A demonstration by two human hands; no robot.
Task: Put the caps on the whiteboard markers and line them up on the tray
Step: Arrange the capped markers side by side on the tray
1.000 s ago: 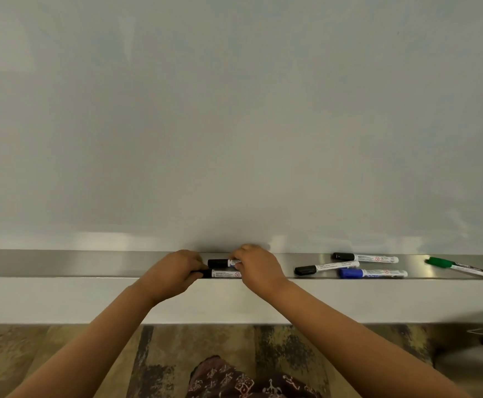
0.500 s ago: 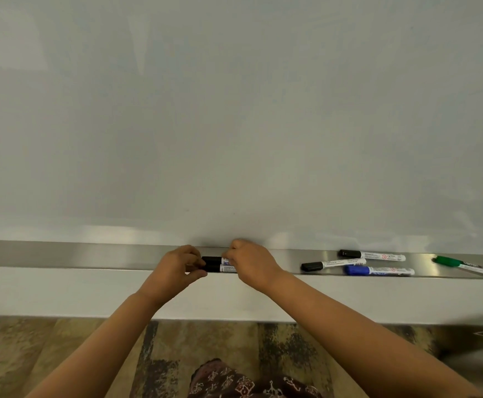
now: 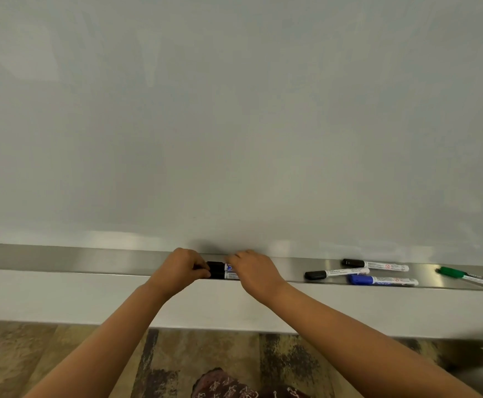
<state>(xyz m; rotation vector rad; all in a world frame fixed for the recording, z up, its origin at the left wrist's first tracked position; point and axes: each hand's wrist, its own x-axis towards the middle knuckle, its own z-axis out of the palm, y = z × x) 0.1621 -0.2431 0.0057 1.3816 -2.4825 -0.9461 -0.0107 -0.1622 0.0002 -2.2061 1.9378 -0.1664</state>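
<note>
1. Two black-capped white markers (image 3: 222, 270) lie side by side on the long steel tray (image 3: 90, 258).
2. Left hand (image 3: 181, 270) fingers pinch their caps; right hand (image 3: 256, 271) covers the barrels, its grip unclear.
3. Further right lie black-capped markers (image 3: 375, 264) (image 3: 336, 273), a blue-capped marker (image 3: 382, 280) and a green-capped marker (image 3: 473, 277).

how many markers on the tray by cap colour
Black-capped white markers: 4, two between the hands, two lying free
Blue-capped white marker: 1
Green-capped white marker: 1
Total: 6
</note>
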